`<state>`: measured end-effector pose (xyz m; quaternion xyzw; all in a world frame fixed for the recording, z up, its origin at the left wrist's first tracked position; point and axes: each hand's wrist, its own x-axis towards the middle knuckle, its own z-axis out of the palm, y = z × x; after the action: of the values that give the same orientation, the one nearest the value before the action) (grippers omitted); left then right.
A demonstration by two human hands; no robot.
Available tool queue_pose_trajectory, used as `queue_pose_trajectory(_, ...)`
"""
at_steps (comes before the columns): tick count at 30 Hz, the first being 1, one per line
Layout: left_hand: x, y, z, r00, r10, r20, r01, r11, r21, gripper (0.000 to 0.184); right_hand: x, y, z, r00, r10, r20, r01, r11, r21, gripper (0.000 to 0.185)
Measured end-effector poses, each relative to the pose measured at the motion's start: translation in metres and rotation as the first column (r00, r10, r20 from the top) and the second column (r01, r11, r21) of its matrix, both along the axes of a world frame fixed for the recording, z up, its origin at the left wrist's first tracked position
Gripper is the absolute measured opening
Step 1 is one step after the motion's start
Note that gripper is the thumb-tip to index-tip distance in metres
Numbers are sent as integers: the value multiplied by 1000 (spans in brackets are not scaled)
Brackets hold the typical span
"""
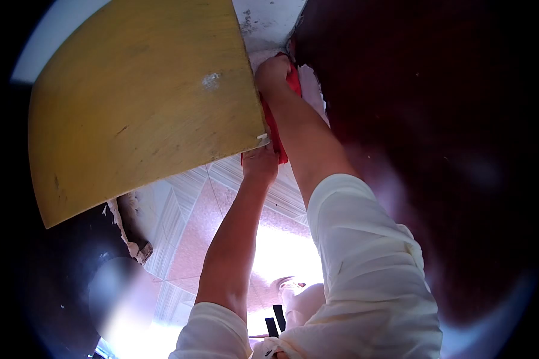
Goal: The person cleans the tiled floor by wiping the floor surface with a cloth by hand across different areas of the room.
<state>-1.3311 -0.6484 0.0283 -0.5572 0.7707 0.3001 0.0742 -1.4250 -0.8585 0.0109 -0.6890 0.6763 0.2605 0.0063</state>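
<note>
A red cloth-like item [272, 123] runs along the right edge of a yellow-brown board [144, 102], partly covered by my arm. At its far end, my right hand [273, 73] is closed round it, fingers bent beside the board's edge. Nearer to me, my left hand [262, 163] is at the item's lower end, just below the board's corner. The board hides most of the left hand's fingers, so its grip cannot be made out. A pale, ragged-edged strip [312, 90] lies right of the red item.
Dark red panelling [419, 137] fills the right side. Below lies a patterned tiled floor [191, 233], brightly lit in part. A broken, ragged edge [124, 230] shows under the board at the left. A whitish wall [268, 23] stands at the top.
</note>
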Motion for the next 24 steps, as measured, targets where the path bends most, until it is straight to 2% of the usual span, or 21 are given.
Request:
queue_pose_trajectory(1,-1,-3,5,1000,-2,-14,3,998,70,67,2,4,-1,999,-38,22,39,998,-48,33)
queue_pose_trajectory(2,-2,-4,2,1000,3,-25,-2,998,59,67,0,4,-7,996,-75,46,79,992,-97,30)
queue_pose_trajectory(4,-3,1,-12,997,-48,59,50,998,-39,67,-4,2,-25,994,-86,67,93,988,-124,28)
queue_pose_trajectory(7,-5,3,-8,986,-91,139,98,994,-48,67,-5,9,-40,988,-105,111,122,981,-151,26)
queue_pose_trajectory(11,-4,20,-13,988,-105,114,114,991,-76,68,1,34,-13,991,-69,119,87,984,-154,25)
queue_pose_trajectory(13,-2,32,-26,986,-100,132,124,974,-188,73,4,40,-16,991,-95,92,106,986,-130,25)
queue_pose_trajectory(14,0,37,-25,986,-102,135,127,974,-185,73,5,44,-19,991,-117,58,122,987,-109,25)
queue_pose_trajectory(16,7,42,-21,993,-119,2,118,984,-131,73,-1,45,-45,985,-171,39,174,977,-122,25)
queue_pose_trajectory(18,11,52,-20,991,-131,35,135,978,-158,75,2,56,-39,976,-215,21,216,967,-135,25)
queue_pose_trajectory(20,15,63,-21,989,-138,61,147,972,-186,76,-4,73,-36,979,-192,63,199,971,-133,25)
queue_pose_trajectory(24,30,90,-27,989,-150,5,147,959,-242,76,-9,102,-30,968,-193,163,216,966,-140,26)
